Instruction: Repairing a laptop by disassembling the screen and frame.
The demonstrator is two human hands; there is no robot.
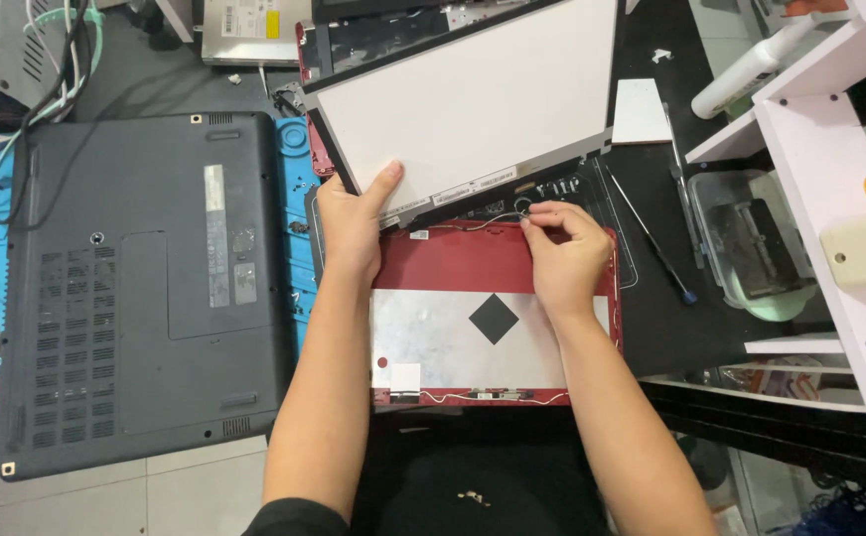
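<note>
The left hand point(352, 220) grips the lower corner of the flat white rectangular display panel point(473, 99), thumb on its face, holding it tilted up off the lid. The right hand point(564, 256) is pinched closed on the thin pale cable point(493, 220) that runs just beyond its fingertips, along the panel's lower edge. Beneath both wrists lies the red plastic laptop lid shell point(453, 260) with its silver foil lining and black diamond pad. Judgement: the step in hand is the cable work at the panel's base; the next move calls for a steady panel and a gentle pull. Left of the left hand rests a dark grey laptop point(145, 288), underside up, on the counter point(656, 328). Right of the right hand lies a slim screwdriver point(651, 243).
</note>
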